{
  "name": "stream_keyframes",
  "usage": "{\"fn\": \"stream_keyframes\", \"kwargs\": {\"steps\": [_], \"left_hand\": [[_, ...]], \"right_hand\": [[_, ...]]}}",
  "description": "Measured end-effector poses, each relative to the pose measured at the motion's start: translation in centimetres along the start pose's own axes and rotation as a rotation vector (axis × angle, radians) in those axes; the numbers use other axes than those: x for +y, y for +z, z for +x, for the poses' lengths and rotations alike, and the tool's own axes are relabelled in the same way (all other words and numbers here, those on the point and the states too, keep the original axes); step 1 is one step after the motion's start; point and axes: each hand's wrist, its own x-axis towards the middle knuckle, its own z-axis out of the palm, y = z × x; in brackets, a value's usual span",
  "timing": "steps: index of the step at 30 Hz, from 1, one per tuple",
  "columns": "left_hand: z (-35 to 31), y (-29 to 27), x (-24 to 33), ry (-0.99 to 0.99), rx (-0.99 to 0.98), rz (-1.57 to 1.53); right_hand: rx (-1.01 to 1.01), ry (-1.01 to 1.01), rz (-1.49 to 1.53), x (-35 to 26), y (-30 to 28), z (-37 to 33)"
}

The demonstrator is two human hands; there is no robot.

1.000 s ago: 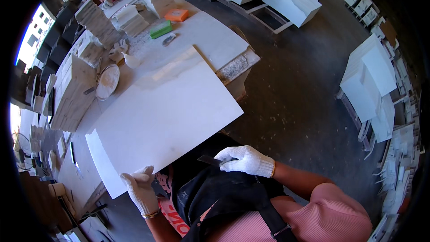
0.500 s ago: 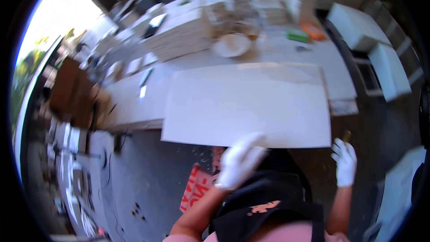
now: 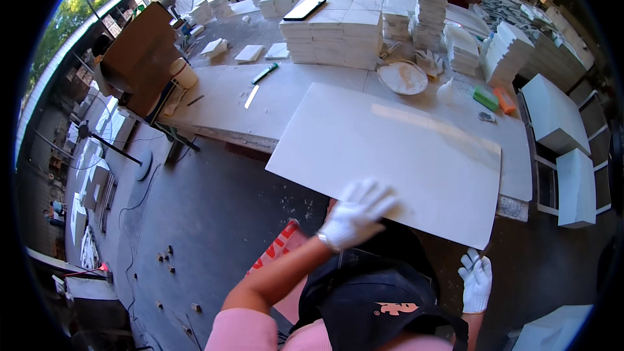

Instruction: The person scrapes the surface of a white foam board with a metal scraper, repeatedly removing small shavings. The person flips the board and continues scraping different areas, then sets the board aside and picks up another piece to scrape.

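Observation:
A large white slab (image 3: 403,175), pale brown along its far right part, lies on the worktable and juts past its near edge. My left hand (image 3: 354,218), in a white glove, is slightly blurred with its fingers spread over the slab's near edge. Just below the slab's near right corner is my gloved right hand (image 3: 476,283). Its fingers are bent and pressed together at the tips around something small and brownish, mostly hidden.
Stacked white tiles (image 3: 331,42), a bowl of pale powder (image 3: 402,78), a green-and-black tool (image 3: 264,73), a green block (image 3: 485,98) and an orange block (image 3: 504,100) stand on the table (image 3: 221,104). White blocks (image 3: 556,114) are at right. A fan stand (image 3: 117,149) and cables are at left.
The view has turned, so the slab now appears slanted, its right end nearer me. My left hand's fingers have spread on it. My right hand has come closer to the slab's near right corner.

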Motion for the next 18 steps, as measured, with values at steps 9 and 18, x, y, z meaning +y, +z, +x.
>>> {"fn": "stream_keyframes", "kwargs": {"steps": [9,18], "left_hand": [[-17.0,-7.7,-19.2,-1.212,0.177,0.435],[-19.4,-5.5,-16.3,-1.268,0.424,-0.362]], "right_hand": [[-0.083,0.048,0.047,-1.1,4.0,1.6],[-0.120,0.126,0.057,-0.4,4.9,2.7]]}}
